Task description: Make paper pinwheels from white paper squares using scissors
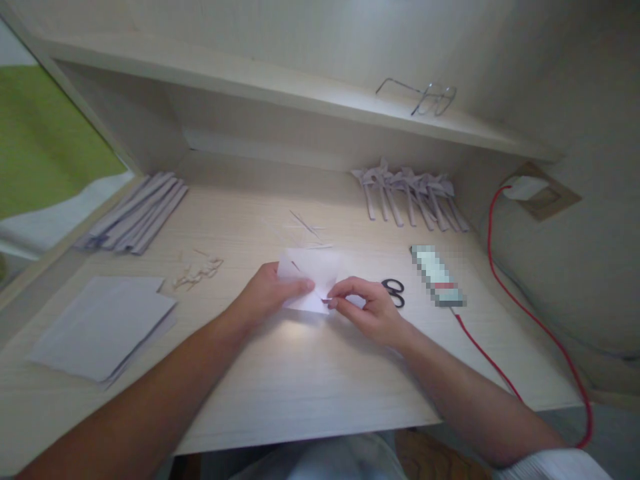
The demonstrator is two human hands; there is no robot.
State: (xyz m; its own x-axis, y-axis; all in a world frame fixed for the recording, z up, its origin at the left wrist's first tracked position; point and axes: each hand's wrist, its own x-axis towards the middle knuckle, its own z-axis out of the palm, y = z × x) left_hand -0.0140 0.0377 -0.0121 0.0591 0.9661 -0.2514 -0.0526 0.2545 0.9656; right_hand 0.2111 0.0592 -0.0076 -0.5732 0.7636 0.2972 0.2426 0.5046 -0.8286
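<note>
A small sheet of white paper (pixel 305 303) is held up over the middle of the desk, with dark slits at its upper left and lower right. My left hand (pixel 280 288) grips its left side, thumb on the near face. At the lower right corner, my right hand (pixel 367 307) pinches the paper between thumb and fingers. Just right of that hand lie scissors (pixel 395 292); their black handles show and the blades are hidden. Beyond the paper are several thin white paper strips (pixel 307 227).
Paper pinwheels (pixel 410 193) line the back right; rolled paper sticks (pixel 137 213) lie at the back left. A paper stack (pixel 100 327) and small pale pieces with sticks (pixel 197 272) are at left. A phone (pixel 437 277) with a red cable (pixel 487 357) lies right. Glasses (pixel 427 99) rest on the shelf (pixel 280 83).
</note>
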